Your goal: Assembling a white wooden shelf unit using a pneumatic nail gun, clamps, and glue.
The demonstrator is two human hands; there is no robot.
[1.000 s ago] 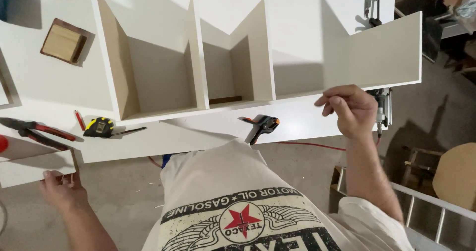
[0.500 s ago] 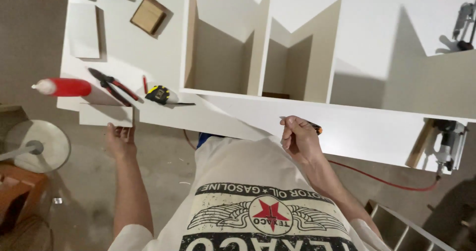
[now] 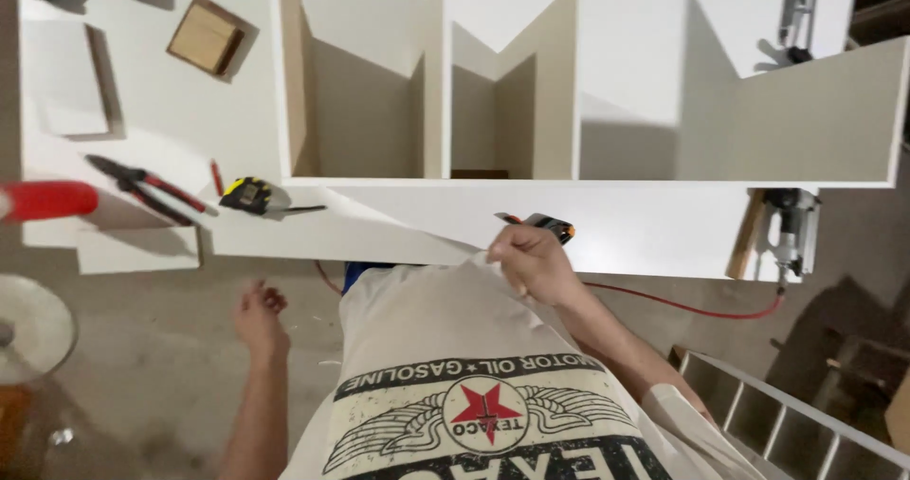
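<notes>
Both hands loosely curled; right hand (image 3: 531, 264) hides most of an orange-black clamp (image 3: 545, 224); left hand (image 3: 258, 311) empty.

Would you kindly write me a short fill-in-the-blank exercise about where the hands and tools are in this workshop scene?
1. The right hand rests at the front edge of the white ____, beside the orange and black clamp.
2. The left hand hangs over the floor, holding ____.
3. The yellow and black tape measure lies just right of the red-handled ____.
4. A ____ hose runs along the floor to the nail gun.

Missing words: board; nothing; pliers; red
</notes>
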